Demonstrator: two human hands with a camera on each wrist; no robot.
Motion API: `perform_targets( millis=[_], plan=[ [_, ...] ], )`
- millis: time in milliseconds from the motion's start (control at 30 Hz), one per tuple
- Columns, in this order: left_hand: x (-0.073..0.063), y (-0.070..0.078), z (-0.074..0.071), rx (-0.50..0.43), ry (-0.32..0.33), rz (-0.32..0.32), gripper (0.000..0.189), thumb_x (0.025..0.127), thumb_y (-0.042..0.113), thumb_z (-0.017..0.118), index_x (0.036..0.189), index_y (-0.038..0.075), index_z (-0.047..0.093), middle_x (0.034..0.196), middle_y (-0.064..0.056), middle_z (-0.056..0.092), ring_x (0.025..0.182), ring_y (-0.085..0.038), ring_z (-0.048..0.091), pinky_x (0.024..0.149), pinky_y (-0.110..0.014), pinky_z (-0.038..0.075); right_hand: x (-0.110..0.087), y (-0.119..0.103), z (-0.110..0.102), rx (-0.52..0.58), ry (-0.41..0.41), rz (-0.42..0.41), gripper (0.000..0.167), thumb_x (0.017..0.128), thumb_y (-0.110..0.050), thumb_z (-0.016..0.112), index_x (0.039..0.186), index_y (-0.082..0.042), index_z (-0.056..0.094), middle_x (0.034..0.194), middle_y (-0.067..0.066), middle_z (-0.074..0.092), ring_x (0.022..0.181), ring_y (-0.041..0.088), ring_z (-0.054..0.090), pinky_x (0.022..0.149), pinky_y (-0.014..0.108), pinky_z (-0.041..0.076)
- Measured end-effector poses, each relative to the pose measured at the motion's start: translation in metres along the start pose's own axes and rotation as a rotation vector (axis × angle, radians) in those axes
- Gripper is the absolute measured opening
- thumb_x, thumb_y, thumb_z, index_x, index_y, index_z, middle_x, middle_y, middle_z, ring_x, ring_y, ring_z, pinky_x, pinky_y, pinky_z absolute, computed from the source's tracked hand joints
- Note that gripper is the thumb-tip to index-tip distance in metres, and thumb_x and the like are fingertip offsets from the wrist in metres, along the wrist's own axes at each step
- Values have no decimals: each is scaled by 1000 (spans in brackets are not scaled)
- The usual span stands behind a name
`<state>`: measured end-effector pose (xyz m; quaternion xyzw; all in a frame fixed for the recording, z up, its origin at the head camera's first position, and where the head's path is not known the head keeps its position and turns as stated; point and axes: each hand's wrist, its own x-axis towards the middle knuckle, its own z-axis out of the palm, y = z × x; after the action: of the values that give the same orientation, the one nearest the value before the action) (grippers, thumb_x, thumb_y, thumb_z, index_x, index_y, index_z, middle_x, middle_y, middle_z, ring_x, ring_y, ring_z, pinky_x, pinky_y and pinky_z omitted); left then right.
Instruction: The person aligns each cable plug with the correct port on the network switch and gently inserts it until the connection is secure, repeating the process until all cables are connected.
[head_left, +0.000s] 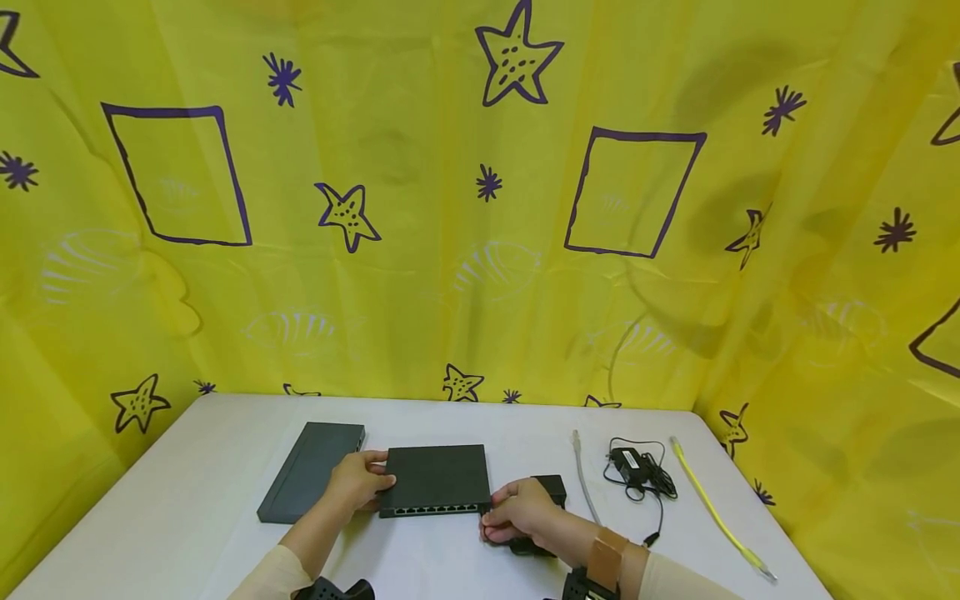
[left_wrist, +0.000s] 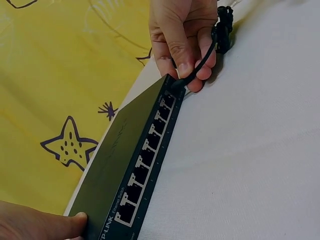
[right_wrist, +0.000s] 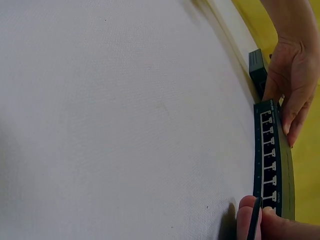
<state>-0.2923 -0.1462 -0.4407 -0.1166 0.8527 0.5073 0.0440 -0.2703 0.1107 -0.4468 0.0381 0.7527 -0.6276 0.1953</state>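
A black Ethernet switch (head_left: pixel 438 477) stands on the white table, its row of ports facing me. My left hand (head_left: pixel 356 483) holds its left end, thumb on the top face. At the right end of the port side, my right hand (head_left: pixel 522 507) pinches a black power cable (left_wrist: pixel 206 61) close to its plug. The plug sits at the corner socket beside the ports, as the left wrist view shows; its tip is hidden. A black power adapter (head_left: pixel 551 487) with bundled cord lies behind and under the right hand, partly covered by it.
A second dark flat box (head_left: pixel 311 471) lies left of the switch. To the right are a grey network cable (head_left: pixel 582 475), another black adapter with coiled cord (head_left: pixel 637 471) and a yellow network cable (head_left: pixel 712 507). A yellow patterned curtain (head_left: pixel 420 292) hangs behind the table.
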Motion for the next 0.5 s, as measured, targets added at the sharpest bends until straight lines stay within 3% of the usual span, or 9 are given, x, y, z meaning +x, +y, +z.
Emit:
perform_targets(
  millis=[200, 500],
  plan=[
    [-1, 0, -2, -7, -10, 0, 48, 85, -5, 71, 130, -8, 56, 114, -28, 63, 89, -30, 67, 64, -38, 60, 0, -3, -1, -33, -33, 21, 24, 81, 14, 70, 99, 9, 55, 74, 13, 70, 62, 15, 68, 58, 24, 58],
    [-1, 1, -1, -18, -8, -3, 48, 85, -5, 71, 130, -9, 56, 115, -29, 62, 88, -30, 67, 64, -38, 61, -4, -8, -6, -17, -89, 30, 22, 83, 15, 66, 101, 10, 54, 76, 14, 69, 63, 16, 68, 60, 25, 59]
  ],
)
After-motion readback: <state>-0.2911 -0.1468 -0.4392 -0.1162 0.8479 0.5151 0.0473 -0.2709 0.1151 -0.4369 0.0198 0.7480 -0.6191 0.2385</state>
